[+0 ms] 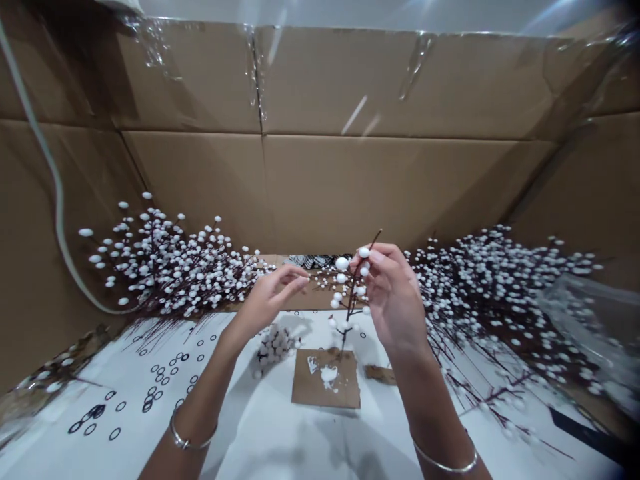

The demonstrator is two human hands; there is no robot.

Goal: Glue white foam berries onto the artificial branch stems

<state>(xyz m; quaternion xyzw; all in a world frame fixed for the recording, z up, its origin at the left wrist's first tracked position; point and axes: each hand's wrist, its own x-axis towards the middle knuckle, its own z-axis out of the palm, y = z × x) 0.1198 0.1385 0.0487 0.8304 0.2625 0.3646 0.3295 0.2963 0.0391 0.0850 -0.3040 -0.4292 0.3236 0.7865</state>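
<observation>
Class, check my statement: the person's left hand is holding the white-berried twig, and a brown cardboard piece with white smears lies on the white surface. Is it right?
Not quite: the head view shows the right hand holding the white-berried twig. The brown cardboard piece with white smears does lie on the white surface.

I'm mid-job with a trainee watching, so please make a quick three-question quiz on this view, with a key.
1. Which hand holds the berry sprig?
2. True or false: a white smear lies on the cardboard square.
3. Where are most black rings? A) on the cardboard square; B) on the white surface, picture left; C) up the cardboard wall.

Key: 1. Right hand; 2. True; 3. B.
</observation>
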